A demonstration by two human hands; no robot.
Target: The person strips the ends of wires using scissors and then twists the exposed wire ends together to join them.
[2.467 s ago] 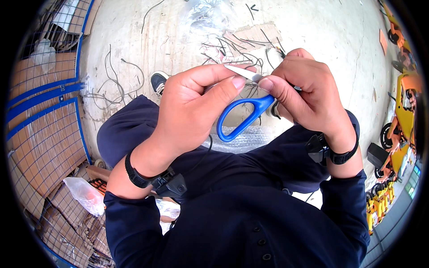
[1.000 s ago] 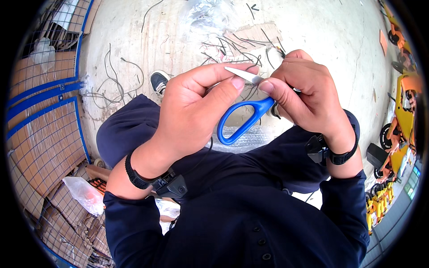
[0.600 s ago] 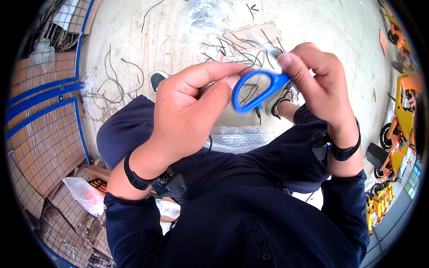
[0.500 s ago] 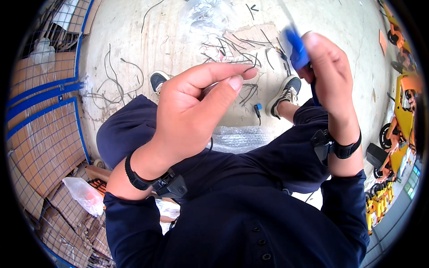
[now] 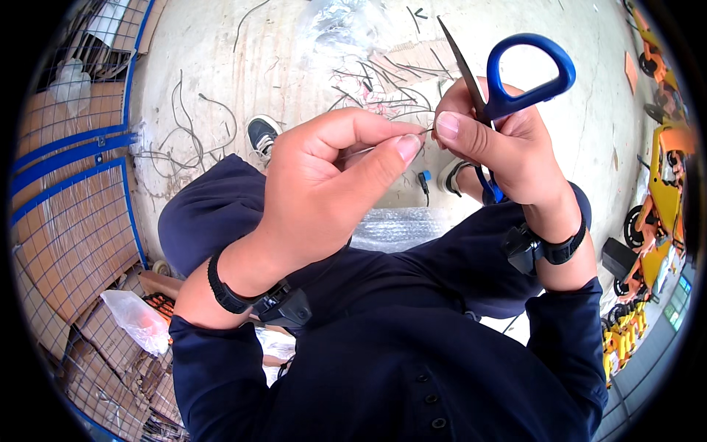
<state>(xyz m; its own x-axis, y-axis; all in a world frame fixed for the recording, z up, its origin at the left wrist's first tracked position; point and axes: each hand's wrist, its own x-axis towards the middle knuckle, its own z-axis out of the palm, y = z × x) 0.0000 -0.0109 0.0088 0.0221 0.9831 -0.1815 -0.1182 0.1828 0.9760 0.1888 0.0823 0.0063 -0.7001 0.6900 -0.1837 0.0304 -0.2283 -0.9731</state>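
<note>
My left hand (image 5: 324, 191) is raised in front of my chest and pinches a thin wire (image 5: 383, 144) between thumb and forefinger. My right hand (image 5: 508, 147) meets it from the right, its forefinger and thumb touching the wire's end. That same hand holds blue-handled scissors (image 5: 515, 74), the handle loop up and the dark blades pointing up and left, away from the wire. Both wrists wear black bands.
I sit over a concrete floor strewn with cut wire pieces (image 5: 375, 74) and a clear plastic bag (image 5: 346, 22). Bubble wrap (image 5: 405, 228) lies on my lap. Blue wire-mesh cages with cardboard (image 5: 66, 206) stand left; orange and yellow machines (image 5: 663, 199) stand right.
My right hand swung the scissors from below the wire up and to the right, blades now pointing up. Its fingertips have come back to the wire held by my left hand.
</note>
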